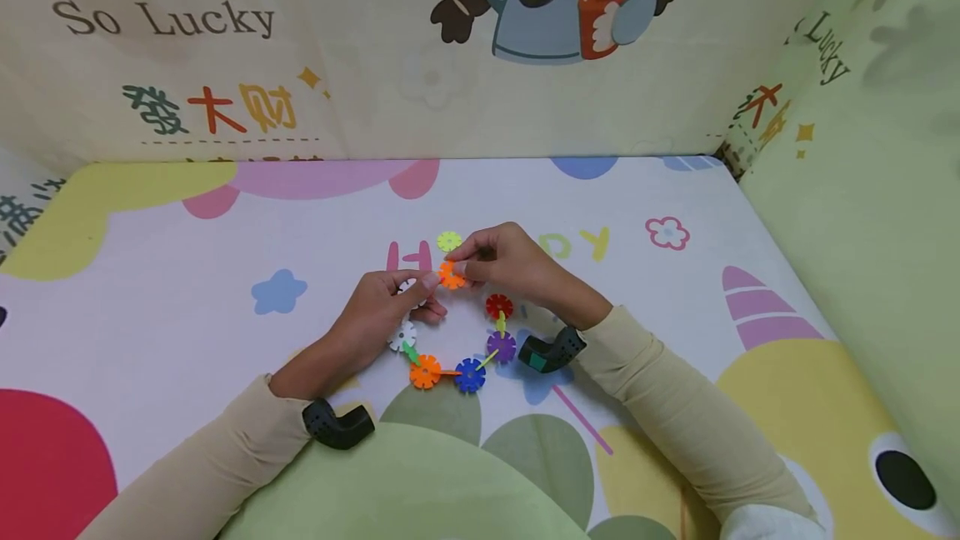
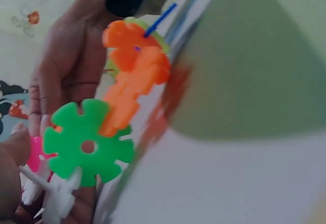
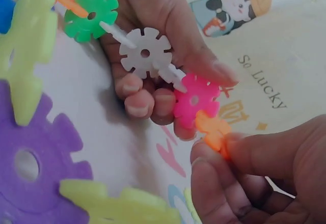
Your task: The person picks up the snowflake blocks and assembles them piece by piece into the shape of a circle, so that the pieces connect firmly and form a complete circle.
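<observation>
My left hand (image 1: 375,311) pinches a pink notched plastic disc (image 3: 193,104) at one end of a curved chain of linked snowflake discs. With thumb and fingers, my right hand (image 1: 521,261) holds an orange notched disc (image 1: 451,276) whose edge meets the pink one; how deeply they interlock I cannot tell. From the pink disc the chain runs through white discs (image 3: 145,53), a green disc (image 2: 76,137), a lower orange disc (image 1: 425,372), a blue disc (image 1: 470,376) and a purple disc (image 1: 501,347), up to a red disc (image 1: 498,306) below my right hand.
A loose yellow-green disc (image 1: 449,241) lies on the table just beyond my fingers. The table (image 1: 187,332) has a printed cartoon cover. Patterned cloth walls (image 1: 360,48) stand behind and to the right. Each wrist carries a black camera (image 1: 339,425).
</observation>
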### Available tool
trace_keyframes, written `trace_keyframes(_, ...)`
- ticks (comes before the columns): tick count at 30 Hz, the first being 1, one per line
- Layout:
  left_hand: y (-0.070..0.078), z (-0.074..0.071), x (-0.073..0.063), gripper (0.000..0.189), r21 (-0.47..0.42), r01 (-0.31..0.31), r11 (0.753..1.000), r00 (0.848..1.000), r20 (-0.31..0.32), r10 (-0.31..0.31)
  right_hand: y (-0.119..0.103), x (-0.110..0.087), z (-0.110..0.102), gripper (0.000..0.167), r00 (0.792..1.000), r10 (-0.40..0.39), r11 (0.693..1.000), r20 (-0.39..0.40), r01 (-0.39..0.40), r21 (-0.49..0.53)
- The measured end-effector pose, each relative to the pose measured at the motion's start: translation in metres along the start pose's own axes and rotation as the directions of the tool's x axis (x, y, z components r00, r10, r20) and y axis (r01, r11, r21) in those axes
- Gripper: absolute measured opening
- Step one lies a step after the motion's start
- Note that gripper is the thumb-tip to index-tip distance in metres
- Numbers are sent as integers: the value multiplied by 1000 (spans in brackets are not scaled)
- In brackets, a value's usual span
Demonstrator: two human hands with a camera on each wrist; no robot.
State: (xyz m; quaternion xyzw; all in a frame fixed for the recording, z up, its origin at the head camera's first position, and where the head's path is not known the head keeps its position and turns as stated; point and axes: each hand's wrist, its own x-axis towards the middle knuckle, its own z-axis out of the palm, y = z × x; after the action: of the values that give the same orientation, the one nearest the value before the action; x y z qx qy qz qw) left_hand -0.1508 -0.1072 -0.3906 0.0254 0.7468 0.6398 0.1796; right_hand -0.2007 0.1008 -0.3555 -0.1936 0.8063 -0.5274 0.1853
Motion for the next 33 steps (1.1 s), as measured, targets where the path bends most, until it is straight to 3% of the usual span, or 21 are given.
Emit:
trace_keyframes(4,1,1,-2,55,29,-28,999,1000,-12,29,-3,0,0,13,1000,-14,1000,12,14,-2)
trace_keyframes(9,3,1,-2,55,33,-17,999,1000,-24,18,-2,2,0,13,1000,-19,1000,17,19,6)
trace_keyframes(15,4,3,1,52,-25,-2,1000,999,-45,1,0,6,-3,14,1000,5,1000,2,-5,2)
trace_keyframes(20,2,6,2,51,-61,13,998,998,-63,-17,2,7,-9,18,998,32,999,48,-33,5)
trace_keyframes(25,1,7,1,49,-142,8,990,997,-70,-18,4,5,-17,26,996,49,999,70,-49,-8)
trace_keyframes(33,3,9,0,43,-291,29,956,996,-68,-51,9,11,-20,24,1000,6,994,-10,-7,-106)
